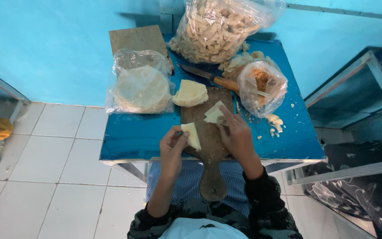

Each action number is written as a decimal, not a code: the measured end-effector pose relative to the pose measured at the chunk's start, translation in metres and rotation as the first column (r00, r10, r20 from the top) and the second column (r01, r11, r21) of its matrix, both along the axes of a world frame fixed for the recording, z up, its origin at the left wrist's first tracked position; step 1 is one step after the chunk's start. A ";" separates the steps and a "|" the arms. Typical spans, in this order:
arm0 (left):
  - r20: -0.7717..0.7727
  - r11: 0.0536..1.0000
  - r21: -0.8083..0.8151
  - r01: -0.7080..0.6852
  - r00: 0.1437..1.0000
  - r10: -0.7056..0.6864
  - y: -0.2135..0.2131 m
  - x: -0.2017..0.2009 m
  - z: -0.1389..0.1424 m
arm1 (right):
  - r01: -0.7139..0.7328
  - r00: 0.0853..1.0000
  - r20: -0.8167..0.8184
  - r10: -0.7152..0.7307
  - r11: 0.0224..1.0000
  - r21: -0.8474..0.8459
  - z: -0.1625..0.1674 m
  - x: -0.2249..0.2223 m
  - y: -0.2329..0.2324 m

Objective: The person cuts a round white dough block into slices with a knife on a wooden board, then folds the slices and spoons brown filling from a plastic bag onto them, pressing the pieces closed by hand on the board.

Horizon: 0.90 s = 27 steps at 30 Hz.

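Observation:
My left hand (172, 146) holds a folded pale dough wrapper (192, 135) at its left edge, over the near part of a dark wooden cutting board (206, 146). My right hand (236, 132) rests on the board with its fingers reaching to a small pile of cut wrapper pieces (214, 114). A stack of half-round wrappers (191, 93) lies at the board's far left corner. A knife with a wooden handle (208, 76) lies just beyond the board.
The blue table (133, 137) also carries a plastic bag of round wrappers (141, 86), a big clear bag of rolled pieces (217, 28), a small bag of brown filling (261, 86) and a wooden plank (138, 40). White tiled floor lies left; metal shelving (354, 88) stands right.

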<state>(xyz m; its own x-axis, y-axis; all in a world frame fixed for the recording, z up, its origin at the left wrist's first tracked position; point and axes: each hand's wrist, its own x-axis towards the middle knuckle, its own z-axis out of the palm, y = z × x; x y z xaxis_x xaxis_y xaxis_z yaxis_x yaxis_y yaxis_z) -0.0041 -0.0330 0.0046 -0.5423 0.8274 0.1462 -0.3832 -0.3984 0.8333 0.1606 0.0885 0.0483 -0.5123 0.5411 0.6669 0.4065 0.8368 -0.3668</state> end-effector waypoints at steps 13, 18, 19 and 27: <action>-0.157 0.999 0.006 0.051 0.986 -0.050 0.005 0.015 -0.019 | -0.278 0.887 -0.459 0.057 0.859 -0.430 -0.001 0.000 -0.063; -0.171 0.997 0.017 0.077 0.983 -0.073 0.004 0.019 -0.013 | -0.303 0.869 -0.494 0.040 0.831 -0.467 -0.011 0.004 -0.061; -0.181 0.995 0.026 0.093 0.980 -0.087 0.004 0.021 -0.010 | -0.317 0.863 -0.503 0.046 0.824 -0.469 -0.013 0.004 -0.060; -0.046 1.000 -0.017 0.015 0.999 -0.016 0.001 0.009 0.002 | -0.717 0.469 -0.775 -0.424 0.329 -0.614 -0.029 0.016 -0.011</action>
<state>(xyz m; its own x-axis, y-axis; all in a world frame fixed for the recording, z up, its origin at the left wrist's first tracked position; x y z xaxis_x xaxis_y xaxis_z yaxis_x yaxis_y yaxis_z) 0.0046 -0.0323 0.0071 -0.5225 0.8381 0.1572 -0.3504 -0.3791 0.8565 0.1764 0.0780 0.0189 -0.2846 0.9580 -0.0349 -0.5983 -0.2060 -0.7743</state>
